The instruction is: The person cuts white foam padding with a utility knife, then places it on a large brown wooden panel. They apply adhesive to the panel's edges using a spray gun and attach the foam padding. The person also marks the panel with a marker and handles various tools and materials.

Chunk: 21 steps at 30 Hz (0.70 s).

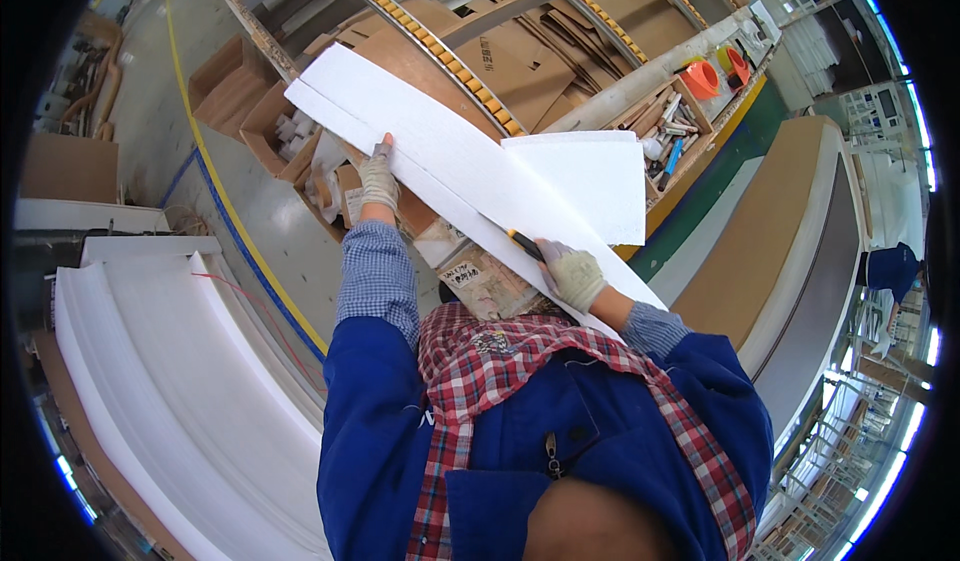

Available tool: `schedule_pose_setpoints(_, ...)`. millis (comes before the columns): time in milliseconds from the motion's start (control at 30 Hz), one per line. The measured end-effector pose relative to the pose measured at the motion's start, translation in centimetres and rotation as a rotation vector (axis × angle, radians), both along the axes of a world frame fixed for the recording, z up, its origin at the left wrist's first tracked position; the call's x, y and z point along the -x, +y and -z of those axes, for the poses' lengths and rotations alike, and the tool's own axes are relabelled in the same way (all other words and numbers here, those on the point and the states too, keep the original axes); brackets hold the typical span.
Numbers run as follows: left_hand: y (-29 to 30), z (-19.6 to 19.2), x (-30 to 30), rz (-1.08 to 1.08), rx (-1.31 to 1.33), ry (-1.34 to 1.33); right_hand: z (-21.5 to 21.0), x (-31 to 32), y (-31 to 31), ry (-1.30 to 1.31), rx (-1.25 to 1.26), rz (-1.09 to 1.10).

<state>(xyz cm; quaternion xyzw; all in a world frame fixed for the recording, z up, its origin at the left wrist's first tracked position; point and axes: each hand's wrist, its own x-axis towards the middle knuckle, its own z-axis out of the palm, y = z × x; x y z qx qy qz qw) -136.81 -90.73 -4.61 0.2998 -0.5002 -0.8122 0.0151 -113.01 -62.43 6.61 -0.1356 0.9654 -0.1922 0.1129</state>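
Observation:
A long white foam board (440,151) lies slantwise in front of me, with a thin line running along its near side. My left hand (379,179), in a light glove, is closed on the board's near edge, one finger showing on top. In my right hand (573,275), also gloved, is a yellow and black utility knife (524,244). Its tip points at the board's face near that line; whether the blade goes into the foam I cannot tell. A smaller white foam piece (600,176) lies beside the board on the right.
Beyond the board stands a roller rack (440,41) over brown cardboard. A wooden tray (705,126) holds markers and tools, near orange tape rolls (700,79). Cartons (262,126) stand at left. Long white panels (170,351) lie at lower left, brown panels (760,231) at right. Another person (890,269) is far right.

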Motion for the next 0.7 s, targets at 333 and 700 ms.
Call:
schedule_pose_setpoints(333, 2.1, -1.2, -3.5, 0.110, 0.047, -0.193, 0.3, 5.1, -4.5, -0.129, -0.038, 0.023)
schedule_pose_setpoints(700, 2.0, 1.2, -2.0, 0.101, 0.057, -0.111, 0.3, -3.9, 2.2, -0.118, -0.143, 0.043)
